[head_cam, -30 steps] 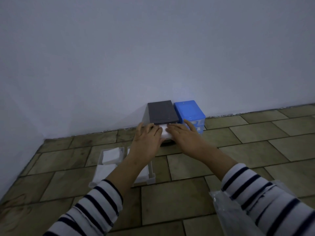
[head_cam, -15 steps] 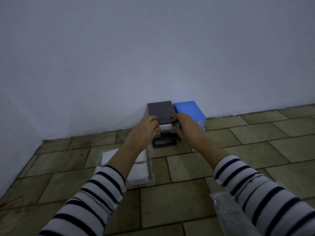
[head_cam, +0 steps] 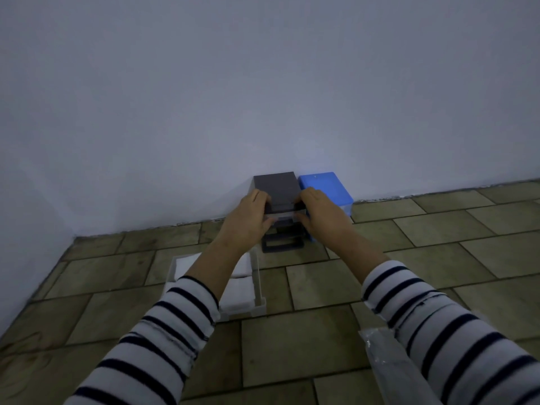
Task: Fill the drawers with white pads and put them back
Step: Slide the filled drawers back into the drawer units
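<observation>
Top drawer [head_cam: 283,214], translucent, sits in the upper slot of the grey cabinet [head_cam: 276,188], between the two hands: at 3 o'clock of the left hand [head_cam: 248,219] and 9 o'clock of the right hand [head_cam: 323,214]. Each hand wraps one front corner of the cabinet, fingers curled over its top edge and thumb against the drawer front; how firmly they hold cannot be told. Both forearms reach toward 12 o'clock, converging, striped sleeves [head_cam: 163,331] pushed back from the wrists. The drawer's front faces 6 o'clock; its long axis runs 12 to 6, into the cabinet. The cabinet stands against the wall [head_cam: 263,83], a blue cabinet [head_cam: 327,185] touching it at 3 o'clock. A loose drawer [head_cam: 258,290] holding white pads [head_cam: 238,293] lies on the tiled floor [head_cam: 321,287] at 7 o'clock of the cabinet, partly under the left forearm. A clear bag [head_cam: 388,372] lies under the right sleeve.
</observation>
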